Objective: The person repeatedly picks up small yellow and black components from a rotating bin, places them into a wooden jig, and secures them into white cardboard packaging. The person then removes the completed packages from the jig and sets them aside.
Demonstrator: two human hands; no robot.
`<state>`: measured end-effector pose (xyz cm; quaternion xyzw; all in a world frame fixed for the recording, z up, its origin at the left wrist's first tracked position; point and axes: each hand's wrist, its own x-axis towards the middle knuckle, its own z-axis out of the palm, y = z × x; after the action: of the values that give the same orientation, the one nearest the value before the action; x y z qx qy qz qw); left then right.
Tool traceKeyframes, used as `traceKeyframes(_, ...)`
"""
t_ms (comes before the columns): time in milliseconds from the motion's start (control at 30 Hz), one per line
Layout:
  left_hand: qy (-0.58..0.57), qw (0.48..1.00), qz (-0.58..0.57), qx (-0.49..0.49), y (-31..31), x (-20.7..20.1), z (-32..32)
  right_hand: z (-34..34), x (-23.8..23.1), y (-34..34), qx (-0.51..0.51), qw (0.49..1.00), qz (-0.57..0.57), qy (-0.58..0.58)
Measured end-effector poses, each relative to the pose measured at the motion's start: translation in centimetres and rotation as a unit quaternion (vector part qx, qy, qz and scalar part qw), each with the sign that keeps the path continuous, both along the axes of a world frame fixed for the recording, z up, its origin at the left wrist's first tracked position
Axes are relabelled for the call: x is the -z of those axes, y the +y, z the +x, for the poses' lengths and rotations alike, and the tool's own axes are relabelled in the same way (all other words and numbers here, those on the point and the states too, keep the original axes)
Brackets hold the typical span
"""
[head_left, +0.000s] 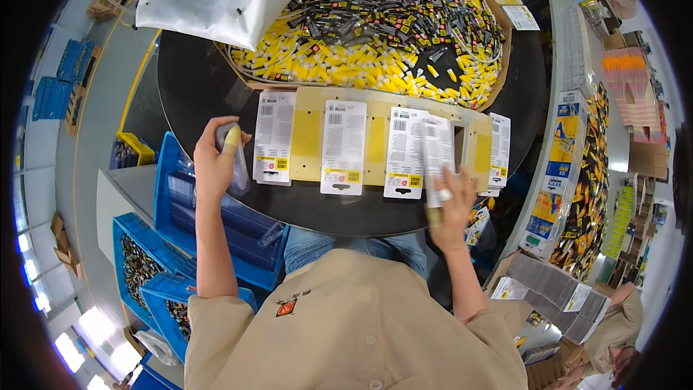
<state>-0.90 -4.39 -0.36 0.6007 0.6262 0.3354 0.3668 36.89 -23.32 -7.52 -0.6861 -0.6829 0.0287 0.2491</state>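
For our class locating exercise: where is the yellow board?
In the head view, the yellow board lies centrally on the black table, just below the yellow-and-white pieces, partly under white cards.

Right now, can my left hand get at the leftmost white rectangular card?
Probably yes: your left hand is beside that card, though the clear plastic shell it holds may hinder.

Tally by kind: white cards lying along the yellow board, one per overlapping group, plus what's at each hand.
White rectangular printed card groups along the yellow rectangular board: 4
Blurred white card at the right hand: 1
Clear plastic shell with yellow tapered piece, left hand: 1
Total: 6
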Motion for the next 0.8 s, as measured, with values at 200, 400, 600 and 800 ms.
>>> traceKeyframes(200, 0.012, 1.0, 0.019, 0.019, -2.4, -3.9, 5.4, -5.4, -0.6, 4.8, -0.101, 0.976, 0.135, 0.136)
traceKeyframes(400, -0.12, 0.972, -0.053, 0.194, -4.6, -6.7, 14.5, -7.0, -0.5, 10.0, -0.248, 0.95, 0.142, 0.122)
traceKeyframes(600, -0.144, 0.896, -0.127, 0.399, -3.9, -3.9, 23.0, 14.2, -1.9, 11.0, 0.406, 0.807, 0.227, 0.364)
traceKeyframes(800, -0.085, 0.895, -0.068, 0.432, -2.9, 2.3, 29.4, 22.3, -2.1, 13.8, 0.421, 0.685, 0.372, 0.464)
